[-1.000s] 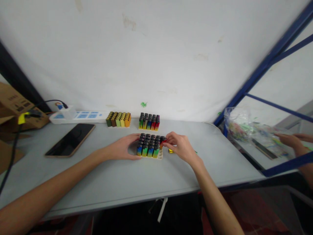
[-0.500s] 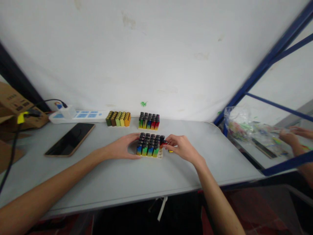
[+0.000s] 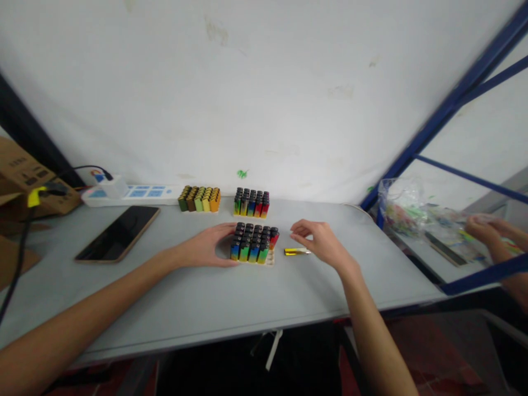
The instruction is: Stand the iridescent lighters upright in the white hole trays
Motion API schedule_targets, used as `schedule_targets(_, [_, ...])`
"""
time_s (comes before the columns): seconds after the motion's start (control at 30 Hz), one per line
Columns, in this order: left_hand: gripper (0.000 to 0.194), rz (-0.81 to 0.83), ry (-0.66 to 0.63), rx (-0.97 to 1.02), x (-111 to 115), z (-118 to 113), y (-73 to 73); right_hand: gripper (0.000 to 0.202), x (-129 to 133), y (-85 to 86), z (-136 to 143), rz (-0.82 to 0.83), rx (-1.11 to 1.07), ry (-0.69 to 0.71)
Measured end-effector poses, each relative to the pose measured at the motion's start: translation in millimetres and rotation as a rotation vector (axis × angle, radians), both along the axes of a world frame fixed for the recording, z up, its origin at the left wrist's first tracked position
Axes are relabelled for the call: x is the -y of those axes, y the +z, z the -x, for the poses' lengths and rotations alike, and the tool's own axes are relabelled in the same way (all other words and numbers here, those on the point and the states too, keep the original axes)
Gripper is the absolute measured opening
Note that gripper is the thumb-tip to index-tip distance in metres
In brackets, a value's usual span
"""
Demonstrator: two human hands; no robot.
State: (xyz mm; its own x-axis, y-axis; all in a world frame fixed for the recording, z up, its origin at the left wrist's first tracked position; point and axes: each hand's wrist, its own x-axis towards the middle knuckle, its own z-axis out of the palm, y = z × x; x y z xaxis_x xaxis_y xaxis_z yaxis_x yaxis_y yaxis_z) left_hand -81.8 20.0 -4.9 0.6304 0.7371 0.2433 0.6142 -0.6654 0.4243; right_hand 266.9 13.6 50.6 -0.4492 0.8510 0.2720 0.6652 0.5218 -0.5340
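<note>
A white tray full of upright lighters, with blue, green and red bodies and black tops, stands in the middle of the table. My left hand grips the tray's left side, thumb at the front and fingers behind. At the right end a red lighter stands in its slot, and the slots in front of it are bare. My right hand is over the table to the right, empty, with bent fingers and the thumb apart. Just left of and below its fingers lies a yellow lighter on its side.
Behind stand a second block of colourful lighters and a block of green, brown and yellow lighters. At left are a phone, a power strip and a cardboard box. Beyond the blue frame, another person's hands work near plastic bags.
My right hand has let go of the red lighter, now seated in the tray, and moved right. The yellow lighter on the table has come into fuller view. My left hand keeps its place.
</note>
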Motion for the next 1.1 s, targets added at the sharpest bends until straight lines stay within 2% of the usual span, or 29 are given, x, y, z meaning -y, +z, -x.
schedule_targets(0.17, [0.082, 0.003, 0.009, -0.01, 1, 1, 0.7, 0.011, -12, 4.7, -42, -0.074, 0.212, -0.178])
schedule_targets(0.23, [0.084, 0.014, 0.022, -0.019, 1, 1, 0.4, 0.013, -16, 2.8, -56, -0.056, 0.287, -0.233])
schedule_targets(0.37, [0.083, 0.038, 0.035, -0.019, -1, 2, -2.0, 0.021, -18, -3.2, -72, 0.2, 0.397, -0.238])
schedule_targets(0.47, [0.085, 0.046, 0.053, -0.006, -2, 3, -4.0, 0.019, -18, -6.5, -75, 0.357, 0.445, -0.208])
schedule_targets(0.57, [0.085, 0.057, 0.062, 0.014, -3, 3, -4.9, 0.014, -17, -6.1, -72, 0.382, 0.479, -0.207])
schedule_targets(0.7, [0.082, 0.048, 0.064, -0.003, -3, 2, -4.6, 0.014, -12, 2.2, -65, 0.26, 0.429, -0.189])
schedule_targets(0.87, [0.08, 0.045, 0.067, -0.009, -3, 1, -2.7, 0.015, -2, 14.8, -45, 0.046, 0.233, -0.065])
schedule_targets(1.1, [0.08, 0.045, 0.065, -0.021, -2, 0, -0.9, 0.017, 10, 16.1, -4, 0.011, 0.022, 0.095])
